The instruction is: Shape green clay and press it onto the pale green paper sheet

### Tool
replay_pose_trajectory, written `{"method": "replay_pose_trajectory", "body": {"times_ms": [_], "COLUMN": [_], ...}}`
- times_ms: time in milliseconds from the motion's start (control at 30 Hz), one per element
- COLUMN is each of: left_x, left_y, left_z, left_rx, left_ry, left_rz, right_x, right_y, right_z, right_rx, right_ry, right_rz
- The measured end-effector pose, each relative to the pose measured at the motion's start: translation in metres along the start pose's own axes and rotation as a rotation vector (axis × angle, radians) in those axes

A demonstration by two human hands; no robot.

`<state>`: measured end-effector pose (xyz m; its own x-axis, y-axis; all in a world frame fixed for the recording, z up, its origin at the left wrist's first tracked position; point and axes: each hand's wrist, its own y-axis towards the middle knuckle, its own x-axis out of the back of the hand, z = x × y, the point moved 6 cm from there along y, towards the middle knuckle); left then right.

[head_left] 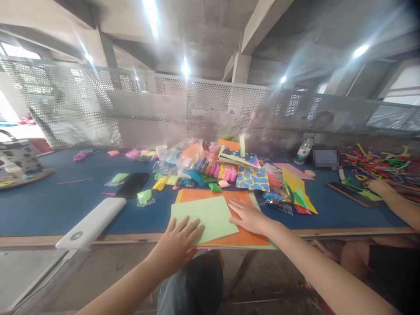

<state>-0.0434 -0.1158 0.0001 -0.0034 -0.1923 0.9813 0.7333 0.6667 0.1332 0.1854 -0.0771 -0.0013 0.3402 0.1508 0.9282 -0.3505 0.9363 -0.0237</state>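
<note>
Head view, lower centre: left hand and right hand, flat and apart, apparently steady green paper atop orange paper.

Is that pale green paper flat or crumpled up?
Flat: the pale green paper lies smooth over the orange paper, the left hand resting on it. Whether it's folded double, I can't tell.

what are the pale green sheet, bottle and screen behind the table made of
The pale green sheet looks like matte paper or thin card: flat, straight-edged, without shine. The bottle seems to be clear plastic, probably smooth, since it is see-through. The screen is probably dull, greyish metal, given its rows of small holes, though plastic can't be ruled out.
</note>
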Motion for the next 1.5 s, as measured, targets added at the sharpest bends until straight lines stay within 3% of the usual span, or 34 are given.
{"method": "replay_pose_trajectory", "body": {"times_ms": [100,200,300,400,433,533,700,800,1100,1333,1433,1500], "left_x": [-0.001,0.002,0.006,0.006,0.005,0.002,-0.002,-0.002,0.002,-0.001,0.006,0.017], "left_y": [0.001,0.002,0.003,0.003,0.002,0.000,-0.002,-0.003,-0.014,-0.018,-0.016,-0.015], "left_z": [0.000,-0.002,-0.003,-0.003,-0.004,-0.003,-0.001,0.001,0.006,0.007,0.012,0.020], "left_rx": [-0.008,-0.016,-0.007,-0.012,-0.013,-0.011,-0.030,-0.046,-0.038,-0.029,0.002,0.107], "left_ry": [0.011,0.008,0.019,0.025,0.025,0.026,0.013,-0.008,-0.083,-0.076,-0.166,-0.360], "left_rz": [0.020,0.045,0.051,0.047,0.036,-0.006,-0.054,-0.078,-0.070,-0.016,0.012,0.029], "right_x": [0.014,0.024,0.035,0.034,0.030,0.008,0.007,0.020,0.005,0.008,0.019,0.023], "right_y": [-0.052,-0.083,-0.071,-0.032,-0.020,-0.003,-0.044,-0.064,-0.031,-0.097,-0.103,-0.090], "right_z": [0.010,0.016,0.008,-0.001,-0.002,-0.004,0.000,0.002,0.008,0.012,0.008,0.003], "right_rx": [0.073,0.093,0.007,-0.013,-0.020,-0.050,0.068,0.078,0.020,0.224,0.155,0.076], "right_ry": [0.079,0.338,0.460,0.316,0.236,0.104,0.119,0.122,-0.085,0.145,0.272,0.330], "right_rz": [0.018,0.108,-0.002,-0.142,-0.156,-0.043,0.048,0.004,-0.057,0.053,-0.027,-0.130]}}
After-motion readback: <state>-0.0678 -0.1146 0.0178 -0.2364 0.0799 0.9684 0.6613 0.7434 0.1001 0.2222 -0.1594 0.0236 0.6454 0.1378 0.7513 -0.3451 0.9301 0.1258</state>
